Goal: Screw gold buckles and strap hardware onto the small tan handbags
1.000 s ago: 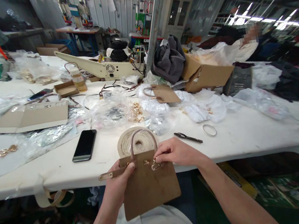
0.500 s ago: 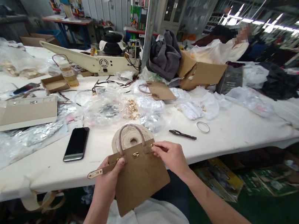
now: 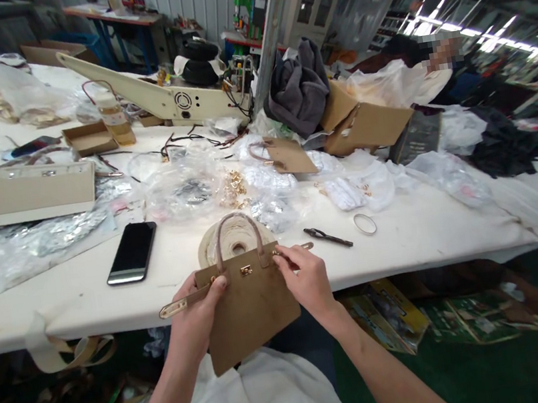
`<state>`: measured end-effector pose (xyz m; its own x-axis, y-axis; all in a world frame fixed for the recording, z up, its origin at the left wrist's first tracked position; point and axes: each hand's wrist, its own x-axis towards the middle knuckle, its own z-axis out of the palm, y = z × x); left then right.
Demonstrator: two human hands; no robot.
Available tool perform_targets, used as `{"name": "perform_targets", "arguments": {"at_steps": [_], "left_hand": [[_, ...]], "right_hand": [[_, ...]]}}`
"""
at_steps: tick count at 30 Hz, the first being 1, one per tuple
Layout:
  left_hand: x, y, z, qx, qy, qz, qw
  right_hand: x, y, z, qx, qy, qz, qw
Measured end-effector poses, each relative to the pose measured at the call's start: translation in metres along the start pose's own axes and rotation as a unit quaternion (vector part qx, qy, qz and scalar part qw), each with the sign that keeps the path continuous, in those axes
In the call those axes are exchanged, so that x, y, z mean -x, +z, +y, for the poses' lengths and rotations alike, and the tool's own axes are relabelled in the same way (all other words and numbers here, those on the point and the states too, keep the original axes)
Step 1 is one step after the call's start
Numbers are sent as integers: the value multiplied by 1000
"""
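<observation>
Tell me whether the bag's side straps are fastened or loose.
Loose: the left strap and right strap stick out sideways from the bag, off its clasp.

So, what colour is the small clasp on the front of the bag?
Gold; the clasp contrasts with the tan bag, clearest in the head view.

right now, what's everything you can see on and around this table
bag: 1, tan, held in both hands at the table edge
spool: 1, cream, on the table behind the bag
phone: 1, black, left of the spool
tool: 1, black, right of the spool
ring: 1, metal, right of the tool
fittings: many, gold, heap behind the spool
second bag: 1, tan, mid table
card sheet: 1, brown, far left
box: 1, brown, right of the second bag
table: 1, white
left hand: 1, grips the bag's top left
right hand: 1, pinches the bag's top right
</observation>
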<state>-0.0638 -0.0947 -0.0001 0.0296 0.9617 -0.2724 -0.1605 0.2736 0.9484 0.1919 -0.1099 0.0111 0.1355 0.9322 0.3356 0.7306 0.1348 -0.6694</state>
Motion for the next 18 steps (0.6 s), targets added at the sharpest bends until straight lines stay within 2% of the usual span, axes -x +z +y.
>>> {"name": "perform_targets", "arguments": {"at_steps": [7, 12, 18], "left_hand": [[-2, 1, 1, -37, 17, 6, 999], [1, 5, 2, -78, 50, 16, 996], [4, 9, 4, -96, 56, 23, 994]], "right_hand": [[0, 1, 8, 0, -15, -21, 1000], [-8, -1, 5, 30, -25, -33, 999], [-21, -9, 7, 14, -3, -86, 996]]}}
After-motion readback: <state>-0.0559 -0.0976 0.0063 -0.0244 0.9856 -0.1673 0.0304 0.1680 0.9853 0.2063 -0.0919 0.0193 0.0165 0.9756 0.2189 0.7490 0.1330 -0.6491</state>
